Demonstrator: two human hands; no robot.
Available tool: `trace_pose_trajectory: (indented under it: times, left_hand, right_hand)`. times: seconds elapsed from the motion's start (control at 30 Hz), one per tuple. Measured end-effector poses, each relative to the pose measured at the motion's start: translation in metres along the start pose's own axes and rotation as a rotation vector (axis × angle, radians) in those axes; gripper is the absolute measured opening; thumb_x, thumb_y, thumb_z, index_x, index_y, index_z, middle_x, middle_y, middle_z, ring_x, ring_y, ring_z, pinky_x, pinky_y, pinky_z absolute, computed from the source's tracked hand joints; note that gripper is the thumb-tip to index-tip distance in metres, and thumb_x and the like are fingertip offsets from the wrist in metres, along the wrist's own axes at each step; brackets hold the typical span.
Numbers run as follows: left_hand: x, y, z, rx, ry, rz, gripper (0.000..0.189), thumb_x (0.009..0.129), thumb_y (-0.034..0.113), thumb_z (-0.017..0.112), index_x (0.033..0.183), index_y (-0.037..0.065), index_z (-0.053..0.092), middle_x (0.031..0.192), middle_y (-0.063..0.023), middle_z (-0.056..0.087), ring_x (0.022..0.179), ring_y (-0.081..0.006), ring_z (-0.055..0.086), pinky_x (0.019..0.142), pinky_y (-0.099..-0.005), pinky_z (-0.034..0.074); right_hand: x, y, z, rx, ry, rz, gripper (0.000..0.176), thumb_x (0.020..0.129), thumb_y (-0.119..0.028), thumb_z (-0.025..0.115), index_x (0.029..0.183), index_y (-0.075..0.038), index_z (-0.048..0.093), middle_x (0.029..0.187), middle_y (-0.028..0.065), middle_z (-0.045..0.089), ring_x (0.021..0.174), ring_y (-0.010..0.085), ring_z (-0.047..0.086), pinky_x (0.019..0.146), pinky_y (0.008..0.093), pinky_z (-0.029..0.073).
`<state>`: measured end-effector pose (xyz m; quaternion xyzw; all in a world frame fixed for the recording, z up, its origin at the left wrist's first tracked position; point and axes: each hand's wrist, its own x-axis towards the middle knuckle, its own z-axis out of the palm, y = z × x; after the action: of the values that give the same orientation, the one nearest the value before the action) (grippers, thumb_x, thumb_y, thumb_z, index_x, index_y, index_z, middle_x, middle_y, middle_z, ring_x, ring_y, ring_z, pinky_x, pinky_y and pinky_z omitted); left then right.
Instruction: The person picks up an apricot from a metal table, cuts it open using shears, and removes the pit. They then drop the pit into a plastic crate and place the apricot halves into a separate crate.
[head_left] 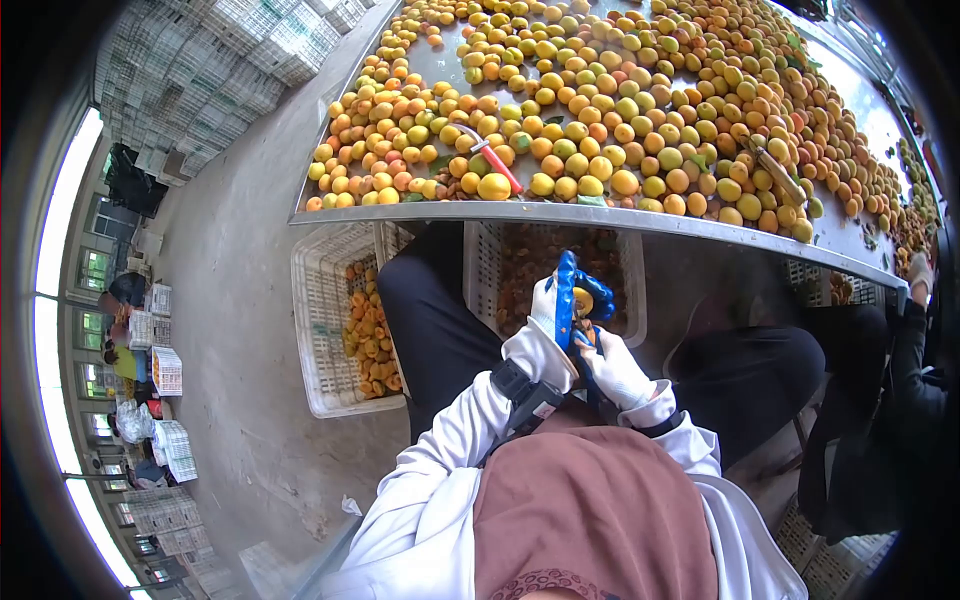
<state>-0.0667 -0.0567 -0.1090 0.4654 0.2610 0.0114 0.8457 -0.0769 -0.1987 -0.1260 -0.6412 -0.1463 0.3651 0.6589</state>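
My left hand [556, 312], in a white glove with blue coating, has its fingers wrapped round an apricot [582, 301] below the table edge. Close against it is my right hand [612, 368], also gloved, its fingers closed near the fruit's lower side; what it grips is too small and covered to name. Beneath both hands, a white crate [484, 268] holds brownish fruit pieces. Many whole apricots [625, 182] lie on the metal table [560, 212]. Among them rest a red-handled tool [497, 166] with a curved metal end and another tool with a tan handle [780, 176].
A white crate [318, 345] with orange fruit halves stands on the floor at left. Stacked crates [200, 80] rise at upper left. A person in dark clothes [870, 430] sits at right, a gloved hand at the table edge. More people and crates appear far left.
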Motion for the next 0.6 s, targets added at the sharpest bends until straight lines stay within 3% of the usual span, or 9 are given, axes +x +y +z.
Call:
trace_pose_trajectory:
  times: [0.07,0.17,0.2,0.37,0.43,0.5,0.6]
  left_hand:
    - [-0.005,0.007,0.005,-0.011,0.125,-0.083,0.067,0.101,0.060,0.046,0.077,0.001,0.067,0.068,-0.0140,0.067,0.059,-0.0256,0.065,0.059,-0.0371,0.056]
    - [-0.001,0.004,0.007,-0.025,0.208,-0.036,0.065,0.101,0.058,0.048,0.073,0.001,0.065,0.065,-0.0140,0.065,0.054,-0.0248,0.063,0.052,-0.0354,0.053]
    - [-0.002,0.003,0.008,-0.052,0.182,-0.010,0.065,0.102,0.056,0.048,0.070,0.002,0.063,0.063,-0.0135,0.064,0.051,-0.0232,0.061,0.047,-0.0331,0.050]
    - [-0.003,-0.001,0.009,0.102,0.076,0.153,0.068,0.104,0.053,0.044,0.066,0.001,0.062,0.059,-0.0120,0.061,0.049,-0.0204,0.058,0.046,-0.0307,0.045]
    - [-0.002,-0.001,0.007,0.131,0.032,0.189,0.069,0.105,0.052,0.042,0.064,0.000,0.062,0.057,-0.0114,0.059,0.048,-0.0195,0.057,0.045,-0.0301,0.043]
    - [0.000,0.002,0.003,0.190,-0.143,0.299,0.073,0.106,0.052,0.039,0.061,-0.001,0.062,0.055,-0.0106,0.056,0.047,-0.0185,0.054,0.045,-0.0293,0.040]
    - [0.001,0.006,0.001,0.249,-0.172,0.307,0.077,0.107,0.053,0.035,0.060,-0.001,0.063,0.058,-0.0107,0.057,0.051,-0.0181,0.056,0.048,-0.0302,0.041]
  right_hand:
    - [-0.002,-0.005,-0.001,-0.010,-0.050,0.184,0.027,0.104,-0.018,0.052,0.119,0.003,0.061,0.099,0.0055,0.068,0.091,0.0104,0.060,0.080,0.0296,0.052]
    - [-0.002,-0.005,0.002,-0.032,-0.040,0.058,0.034,0.104,-0.026,0.054,0.118,0.004,0.062,0.092,0.0068,0.068,0.083,0.0109,0.058,0.074,0.0306,0.050]
    - [-0.002,-0.005,0.000,-0.029,-0.038,0.057,0.034,0.104,-0.026,0.054,0.118,0.004,0.062,0.092,0.0068,0.068,0.083,0.0109,0.058,0.074,0.0306,0.050]
    - [-0.006,-0.023,-0.012,0.084,-0.138,0.317,0.039,0.104,-0.035,0.054,0.112,0.002,0.065,0.088,0.0040,0.065,0.078,0.0104,0.057,0.069,0.0276,0.048]
    - [-0.004,-0.015,-0.017,0.131,-0.170,0.289,0.040,0.104,-0.037,0.054,0.110,0.001,0.065,0.086,0.0029,0.064,0.075,0.0103,0.057,0.066,0.0270,0.047]
    - [-0.004,-0.012,-0.022,0.173,-0.205,0.262,0.041,0.104,-0.039,0.053,0.108,0.000,0.065,0.083,0.0018,0.064,0.071,0.0102,0.056,0.062,0.0265,0.046]
    - [-0.005,-0.017,-0.024,0.382,-0.242,0.356,0.041,0.104,-0.044,0.053,0.099,-0.004,0.064,0.074,-0.0015,0.058,0.060,0.0078,0.051,0.052,0.0245,0.041]
